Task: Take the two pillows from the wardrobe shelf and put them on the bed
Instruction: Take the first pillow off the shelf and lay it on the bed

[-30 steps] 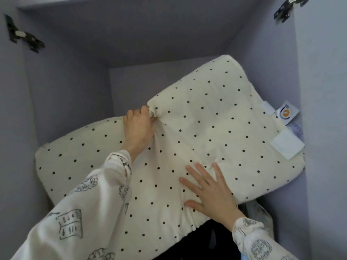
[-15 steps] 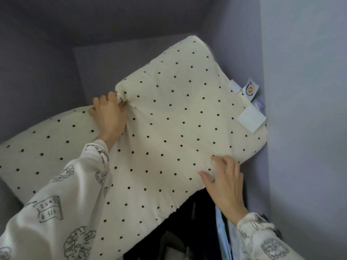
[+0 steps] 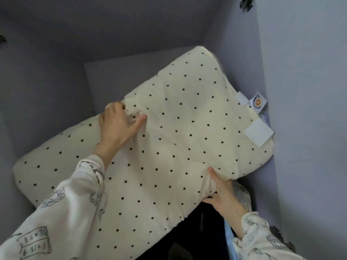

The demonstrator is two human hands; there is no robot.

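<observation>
The cream, black-dotted fabric pillow (image 3: 187, 137) lies tilted in the wardrobe, long axis rising rightward. The left hand (image 3: 120, 128) pinches its upper corner; the right hand (image 3: 221, 192) grips its lower edge.

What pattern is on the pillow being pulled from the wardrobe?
Small dark polka dots on cream fabric; the pillow shows clearly in the head view.

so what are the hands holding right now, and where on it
Both grip the upper cream black-dotted pillow: the left hand bunches fabric at its far left corner, and the right hand clasps its near bottom edge from beneath.
</observation>
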